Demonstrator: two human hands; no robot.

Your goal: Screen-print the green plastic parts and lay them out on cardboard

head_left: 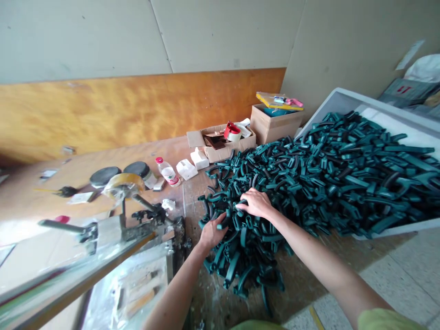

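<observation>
A large heap of dark green curved plastic handles (244,236) lies on the wooden table, in front of me. My left hand (212,233) is at the heap's left side, its thumb and fingers closed on one green plastic handle (223,224). Just beyond and to the right, my right hand (256,203) reaches into the same pile. Its fingers are curled around a green piece at the fingertips, which is mostly hidden by the hand and neighbouring parts.
A grey bin (347,95) tipped at the right spills more handles. Behind the heap are an open carton (227,149) with tape rolls, a taller cardboard box (275,126) and a plastic bottle (168,173). A clamp-and-frame fixture (120,233) occupies the left.
</observation>
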